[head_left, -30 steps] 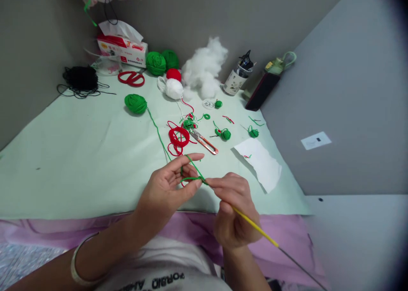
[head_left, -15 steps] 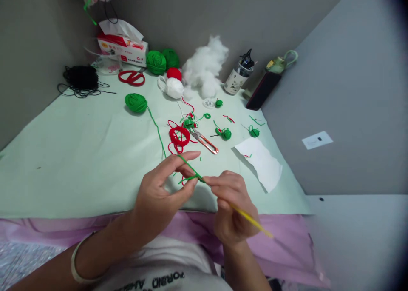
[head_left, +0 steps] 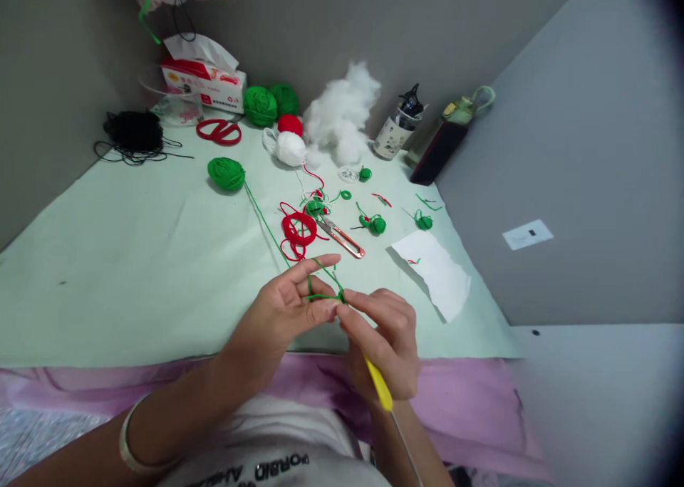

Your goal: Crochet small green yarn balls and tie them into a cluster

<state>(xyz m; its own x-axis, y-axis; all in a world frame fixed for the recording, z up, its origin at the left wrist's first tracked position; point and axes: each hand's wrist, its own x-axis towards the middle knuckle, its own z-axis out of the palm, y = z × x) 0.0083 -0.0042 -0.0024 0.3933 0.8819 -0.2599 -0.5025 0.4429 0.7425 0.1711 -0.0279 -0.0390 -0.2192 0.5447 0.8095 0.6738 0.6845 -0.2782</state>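
Note:
My left hand [head_left: 291, 305] pinches a small piece of green yarn [head_left: 340, 296] between thumb and a finger, with the strand running over its raised index finger. In my right hand [head_left: 382, 334] is a crochet hook [head_left: 378, 383] with a yellow grip; its metal shaft sticks out below, and its working tip is hidden at the yarn. The fingertips of both hands meet at the green loop. The strand leads back to a green yarn ball [head_left: 226, 174] on the table. A coil of red yarn [head_left: 299, 228] and orange-handled thread snips [head_left: 345, 238] lie just beyond my hands.
Along the back stand a tissue box [head_left: 206, 85], red scissors [head_left: 219, 131], black yarn [head_left: 133, 132], white stuffing [head_left: 342, 113], a pen cup [head_left: 394, 134] and a dark phone-like slab [head_left: 439, 152]. Torn white paper [head_left: 435, 277] and small green yarn balls [head_left: 377, 224] lie to the right.
My hands have shifted slightly right. The crochet hook has swung to a steeper angle, its yellow grip lower under my right hand. The yarn strand from the ball is pulled straighter.

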